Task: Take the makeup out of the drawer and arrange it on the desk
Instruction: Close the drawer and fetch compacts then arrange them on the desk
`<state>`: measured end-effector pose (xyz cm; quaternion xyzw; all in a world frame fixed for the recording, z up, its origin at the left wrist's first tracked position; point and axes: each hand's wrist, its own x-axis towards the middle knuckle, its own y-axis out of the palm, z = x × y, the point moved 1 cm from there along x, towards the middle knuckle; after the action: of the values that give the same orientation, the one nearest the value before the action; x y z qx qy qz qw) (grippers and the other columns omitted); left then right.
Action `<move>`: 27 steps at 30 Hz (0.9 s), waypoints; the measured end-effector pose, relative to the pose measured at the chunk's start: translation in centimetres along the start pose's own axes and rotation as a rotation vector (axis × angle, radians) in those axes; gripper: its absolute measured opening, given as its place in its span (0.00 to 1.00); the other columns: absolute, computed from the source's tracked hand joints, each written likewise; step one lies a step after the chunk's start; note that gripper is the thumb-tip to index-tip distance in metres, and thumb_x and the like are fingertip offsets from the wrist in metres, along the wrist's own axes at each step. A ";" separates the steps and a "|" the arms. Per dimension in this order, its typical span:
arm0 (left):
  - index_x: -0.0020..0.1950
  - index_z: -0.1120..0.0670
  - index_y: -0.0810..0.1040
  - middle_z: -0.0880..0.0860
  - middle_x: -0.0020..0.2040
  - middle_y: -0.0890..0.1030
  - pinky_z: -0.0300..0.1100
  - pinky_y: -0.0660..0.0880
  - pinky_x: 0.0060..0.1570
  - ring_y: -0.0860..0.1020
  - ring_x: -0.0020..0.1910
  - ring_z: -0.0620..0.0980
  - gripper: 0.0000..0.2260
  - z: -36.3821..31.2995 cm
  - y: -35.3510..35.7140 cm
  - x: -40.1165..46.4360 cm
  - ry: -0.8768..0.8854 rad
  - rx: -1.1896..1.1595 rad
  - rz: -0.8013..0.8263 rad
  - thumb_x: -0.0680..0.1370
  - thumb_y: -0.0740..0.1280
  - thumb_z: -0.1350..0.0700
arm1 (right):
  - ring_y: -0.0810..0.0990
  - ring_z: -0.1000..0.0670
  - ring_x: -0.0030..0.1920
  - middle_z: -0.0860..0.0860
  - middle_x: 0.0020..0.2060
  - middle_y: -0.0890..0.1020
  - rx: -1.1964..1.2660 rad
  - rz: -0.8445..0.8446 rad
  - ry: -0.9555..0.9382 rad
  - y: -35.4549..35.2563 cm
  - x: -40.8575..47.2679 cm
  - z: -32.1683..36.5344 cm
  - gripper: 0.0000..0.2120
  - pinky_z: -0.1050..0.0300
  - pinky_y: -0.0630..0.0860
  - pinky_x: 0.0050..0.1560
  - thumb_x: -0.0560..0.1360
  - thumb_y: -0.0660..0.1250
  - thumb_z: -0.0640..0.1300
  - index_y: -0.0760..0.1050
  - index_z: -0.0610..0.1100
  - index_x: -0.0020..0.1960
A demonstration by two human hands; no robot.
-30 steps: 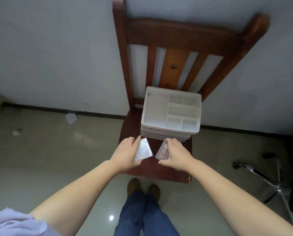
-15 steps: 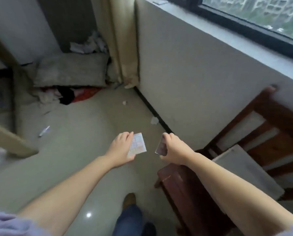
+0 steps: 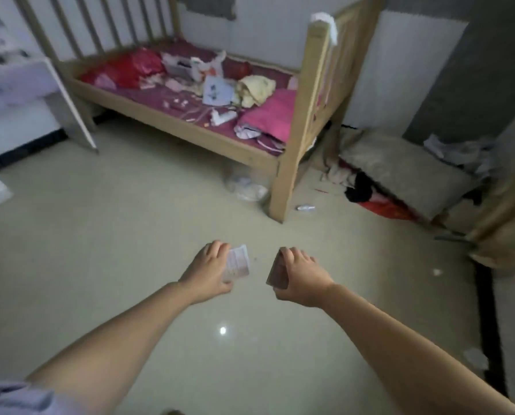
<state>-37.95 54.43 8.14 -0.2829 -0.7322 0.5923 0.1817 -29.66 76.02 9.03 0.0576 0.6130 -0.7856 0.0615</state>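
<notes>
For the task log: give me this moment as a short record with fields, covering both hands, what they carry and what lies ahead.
left hand: left hand grips a pale flat palette
right hand: right hand grips a dark flat palette
height: both held in the air over the floor
ahead: wooden bed with pink bedding and clutter
left edge: white furniture, blurred
desk: cannot tell

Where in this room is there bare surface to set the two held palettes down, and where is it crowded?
Bare floor runs from the hands to the bed frame and the white furniture at left. The mattress is crowded with bags, papers and cloth. The floor by the bedpost and right of it holds a bag, a small bottle and a heap around a cushion. No desk top shows clearly.
</notes>
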 end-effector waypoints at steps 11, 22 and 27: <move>0.66 0.57 0.67 0.55 0.61 0.71 0.43 0.64 0.64 0.71 0.60 0.55 0.29 28.7 -7.9 -10.0 -0.338 0.110 -0.128 0.67 0.66 0.49 | 0.66 0.44 0.67 0.47 0.67 0.67 -0.188 -0.014 -0.463 4.0 21.0 27.3 0.42 0.52 0.63 0.66 0.69 0.64 0.56 0.50 0.42 0.76; 0.65 0.63 0.70 0.60 0.58 0.74 0.48 0.69 0.59 0.74 0.55 0.60 0.31 49.2 -12.0 -10.2 -0.529 0.148 -0.223 0.67 0.71 0.50 | 0.69 0.46 0.64 0.49 0.65 0.70 -0.219 0.050 -0.745 4.7 41.1 43.7 0.34 0.55 0.65 0.63 0.68 0.66 0.53 0.58 0.45 0.70; 0.66 0.63 0.69 0.61 0.59 0.73 0.47 0.67 0.61 0.73 0.56 0.60 0.32 59.4 -15.4 -5.2 -0.626 0.126 -0.266 0.67 0.72 0.50 | 0.70 0.45 0.63 0.49 0.64 0.71 -0.225 0.048 -0.848 3.1 54.0 50.2 0.33 0.55 0.66 0.61 0.68 0.66 0.52 0.60 0.44 0.70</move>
<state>-72.74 3.62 9.63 0.0224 -0.7449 0.6655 0.0408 -83.13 25.15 9.28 -0.2627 0.6138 -0.6664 0.3319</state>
